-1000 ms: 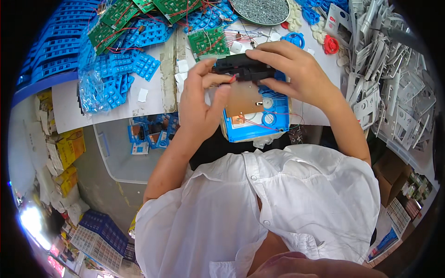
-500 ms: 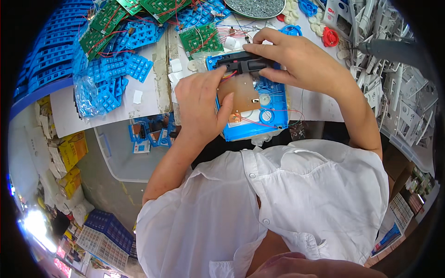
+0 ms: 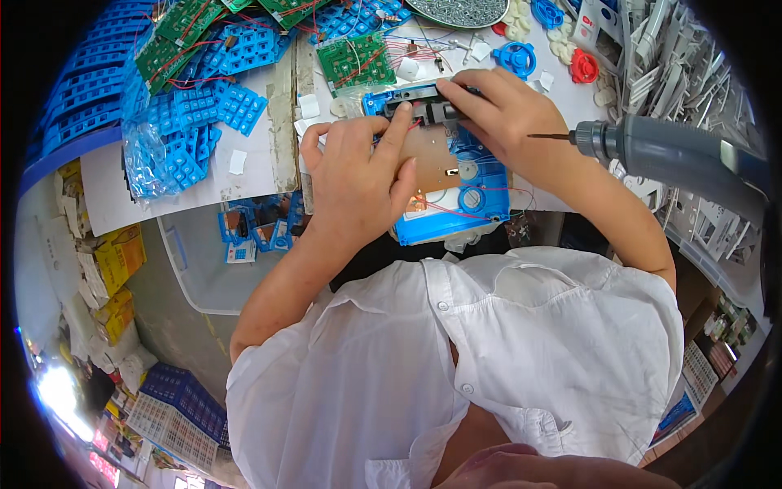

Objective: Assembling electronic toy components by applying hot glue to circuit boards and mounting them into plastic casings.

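a head-worn fisheye looks down at the bench (image 3: 254,178) from nearby.

You are in an electronics assembly workshop. An open, wired blue casing (image 3: 490,208) sits before you at the near edge of the table (image 3: 216,183). Along the far edge lie green circuit boards (image 3: 352,63) and a dish (image 3: 466,26) of small metal pieces (image 3: 463,11); blue plastic parts (image 3: 94,85) pile up at the far left corner, pale plastic parts (image 3: 705,118) at the right edge. A grey driver (image 3: 672,156) with a thin bit (image 3: 551,136) juts in.
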Motion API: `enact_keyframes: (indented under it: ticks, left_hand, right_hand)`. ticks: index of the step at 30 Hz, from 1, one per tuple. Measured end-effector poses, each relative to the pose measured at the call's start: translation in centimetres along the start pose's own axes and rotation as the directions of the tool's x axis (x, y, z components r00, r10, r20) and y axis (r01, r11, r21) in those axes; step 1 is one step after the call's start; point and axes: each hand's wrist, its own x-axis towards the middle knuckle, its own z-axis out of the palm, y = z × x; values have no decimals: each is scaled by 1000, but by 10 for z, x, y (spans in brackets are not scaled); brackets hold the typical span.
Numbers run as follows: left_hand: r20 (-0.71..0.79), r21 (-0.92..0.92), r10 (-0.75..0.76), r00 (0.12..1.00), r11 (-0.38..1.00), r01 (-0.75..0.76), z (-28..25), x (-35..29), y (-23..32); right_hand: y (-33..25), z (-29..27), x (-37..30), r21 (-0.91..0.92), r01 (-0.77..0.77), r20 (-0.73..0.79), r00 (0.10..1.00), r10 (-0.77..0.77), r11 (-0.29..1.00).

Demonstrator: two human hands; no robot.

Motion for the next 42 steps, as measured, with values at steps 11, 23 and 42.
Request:
enact_keyframes:
  ticks: [11, 23, 42]
  left_hand:
    - [150, -169, 116, 982, 981, -90, -42, 49, -15]
    - [107, 208, 309, 945, 922, -326, 62, 228, -52]
    - [-95, -265, 424, 901, 861, -434, -5, 104, 11]
  right_hand:
    - [-42, -115, -31, 323, -73, 194, 981, 10, 944]
    - [76, -123, 4, 740, 42, -565, 579, 587, 671]
    - [8, -83, 12, 917, 387, -396, 911, 111, 101]
